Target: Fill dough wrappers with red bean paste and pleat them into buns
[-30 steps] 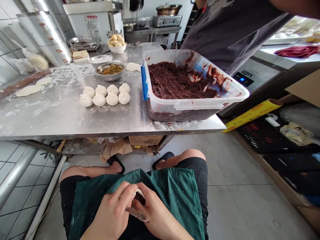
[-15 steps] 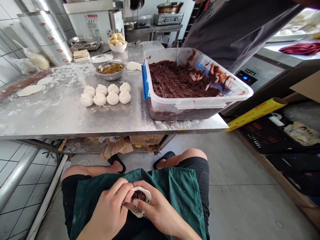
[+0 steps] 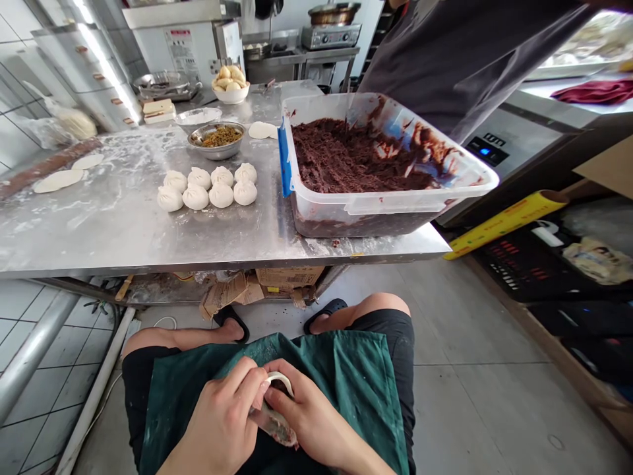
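Above my lap, a round dough wrapper with dark red bean paste inside is held between both hands. My left hand pinches the near-left edge of the wrapper. A flat filling spatula, smeared with paste, juts from under its fingers toward the lower right. Cupped round the wrapper's other side is my right hand, its thumb over the dough. Fingers cover most of the wrapper, and only its curled white rim and a little filling show.
On the steel table sit several pleated buns, a big tub of bean paste, a bowl of chopped filling, flat wrappers and a rolling pin. A person in a dark top stands behind the tub.
The wrapper has been drawn in and its rim folded up, so less filling shows. The spatula has swung lower, its blade now below the wrapper. Both hands have come slightly closer together.
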The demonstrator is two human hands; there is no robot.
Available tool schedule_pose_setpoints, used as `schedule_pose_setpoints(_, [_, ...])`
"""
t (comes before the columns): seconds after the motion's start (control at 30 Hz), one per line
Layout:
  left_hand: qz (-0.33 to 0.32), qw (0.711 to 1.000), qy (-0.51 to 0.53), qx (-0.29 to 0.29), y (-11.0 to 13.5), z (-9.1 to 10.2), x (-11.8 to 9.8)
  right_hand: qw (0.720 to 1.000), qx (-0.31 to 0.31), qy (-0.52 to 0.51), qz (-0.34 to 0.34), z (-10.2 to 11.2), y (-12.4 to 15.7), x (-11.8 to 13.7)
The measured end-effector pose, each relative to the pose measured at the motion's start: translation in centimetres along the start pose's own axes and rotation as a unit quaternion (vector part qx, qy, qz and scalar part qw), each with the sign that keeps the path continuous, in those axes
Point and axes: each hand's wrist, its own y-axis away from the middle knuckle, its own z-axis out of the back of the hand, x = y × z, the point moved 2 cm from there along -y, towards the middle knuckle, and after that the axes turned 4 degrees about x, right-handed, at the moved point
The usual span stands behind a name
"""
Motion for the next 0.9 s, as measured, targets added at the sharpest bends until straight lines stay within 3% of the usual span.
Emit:
schedule_pose_setpoints(0.13, [-0.019,0.999,-0.032,0.026,0.1,-0.5,-0.1,0.996,-0.004,0.082,0.046,0.2,0.0,0.1])
schedule_pose_setpoints(0.27, [-0.001,0.999,-0.005,0.049,0.3,-0.8,0.1,0.998,0.006,0.052,-0.024,0.4,0.0,-0.3])
schedule_pose_setpoints(0.43, [-0.023,0.998,-0.019,0.06,0.3,-0.9,0.1,0.987,-0.004,0.155,0.032,0.6,-0.1,0.1])
schedule_pose_setpoints(0.57, [0.002,0.998,0.003,0.067,0.3,-0.9,0.1,0.993,0.008,0.115,-0.02,0.6,-0.3,0.0])
schedule_pose_setpoints(0.7, [-0.026,0.997,-0.026,0.067,0.2,-0.8,0.1,0.986,-0.01,0.167,0.02,0.9,-0.4,0.6])
schedule_pose_setpoints(0.77, [-0.025,0.998,-0.027,0.051,0.0,-0.4,0.3,0.992,0.028,0.121,0.018,1.1,-0.3,0.8])
schedule_pose_setpoints(0.9, [0.021,1.0,0.012,0.004,-0.3,0.6,0.6,0.991,0.094,-0.09,0.033,1.2,-0.1,0.9])
